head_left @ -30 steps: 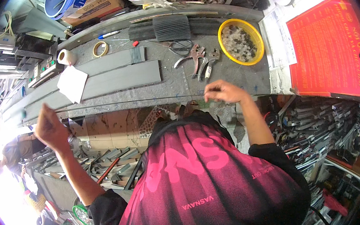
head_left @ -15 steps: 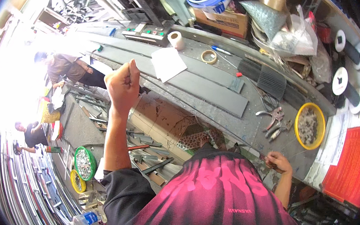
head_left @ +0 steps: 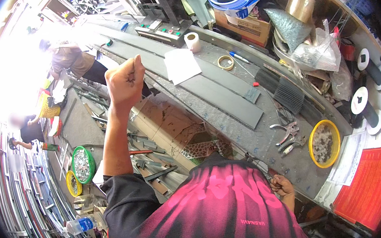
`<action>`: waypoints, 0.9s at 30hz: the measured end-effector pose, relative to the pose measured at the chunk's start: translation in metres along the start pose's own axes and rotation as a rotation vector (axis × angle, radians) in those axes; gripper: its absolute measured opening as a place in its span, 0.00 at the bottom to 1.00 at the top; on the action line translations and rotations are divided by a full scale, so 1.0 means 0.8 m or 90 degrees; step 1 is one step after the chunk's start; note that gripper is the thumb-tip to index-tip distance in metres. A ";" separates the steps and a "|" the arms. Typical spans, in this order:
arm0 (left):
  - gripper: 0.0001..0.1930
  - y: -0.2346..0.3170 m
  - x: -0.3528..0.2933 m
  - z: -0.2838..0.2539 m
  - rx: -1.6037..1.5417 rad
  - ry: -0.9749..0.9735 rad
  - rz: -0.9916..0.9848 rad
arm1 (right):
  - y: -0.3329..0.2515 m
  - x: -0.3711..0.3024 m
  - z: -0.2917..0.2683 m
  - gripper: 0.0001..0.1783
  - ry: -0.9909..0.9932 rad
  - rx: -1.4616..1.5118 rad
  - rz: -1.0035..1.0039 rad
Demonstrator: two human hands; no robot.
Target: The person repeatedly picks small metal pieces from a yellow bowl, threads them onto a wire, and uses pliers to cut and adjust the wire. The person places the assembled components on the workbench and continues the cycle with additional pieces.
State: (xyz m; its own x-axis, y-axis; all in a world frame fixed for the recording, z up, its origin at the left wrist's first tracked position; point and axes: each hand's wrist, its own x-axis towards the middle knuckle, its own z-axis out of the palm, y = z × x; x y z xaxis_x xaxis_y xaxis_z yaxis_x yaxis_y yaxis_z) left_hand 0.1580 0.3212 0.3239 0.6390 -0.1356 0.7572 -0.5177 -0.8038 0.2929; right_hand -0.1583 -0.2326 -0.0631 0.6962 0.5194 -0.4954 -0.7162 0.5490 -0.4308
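Note:
My left hand point(head_left: 125, 83) is raised in a fist with the thumb on top, above the floor beside the workbench, and nothing shows in it. Low on the right, close to the bench edge and my shirt, my right hand point(head_left: 282, 186) is curled closed, with no object visible in it. On the bench to its right lie pliers point(head_left: 286, 132) and another hand tool point(head_left: 293, 145). Long grey strips point(head_left: 225, 99) run along the bench, with white paper sheets point(head_left: 182, 66) lying over them.
A yellow basket point(head_left: 312, 149) of scraps stands at the bench's right end. A tape roll point(head_left: 225, 63), a white roll point(head_left: 192, 42) and a black-and-white spool point(head_left: 367, 110) are about. Two people work at left, near a green basket point(head_left: 93, 163) and stacked long profiles point(head_left: 33, 198).
My right hand has drawn in toward my body and its fingers have curled tighter. My left fist stays raised, a little farther left. The view has shifted slightly.

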 end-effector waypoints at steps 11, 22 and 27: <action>0.20 -0.079 0.060 -0.047 0.127 0.117 0.017 | -0.026 -0.076 -0.011 0.18 0.080 -0.123 0.027; 0.11 -0.128 0.044 -0.053 0.190 0.044 0.006 | 0.070 -0.071 -0.045 0.18 0.188 -0.086 -0.039; 0.15 -0.188 0.083 -0.060 0.206 0.108 -0.050 | 0.045 -0.100 -0.071 0.15 0.020 0.058 -0.122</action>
State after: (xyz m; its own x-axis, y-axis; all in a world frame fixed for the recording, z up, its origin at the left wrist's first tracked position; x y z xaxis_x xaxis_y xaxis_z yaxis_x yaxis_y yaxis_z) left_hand 0.2508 0.4608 0.3582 0.5523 0.0098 0.8336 -0.2472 -0.9530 0.1750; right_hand -0.2425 -0.2920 -0.0815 0.8167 0.3800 -0.4342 -0.5622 0.6934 -0.4507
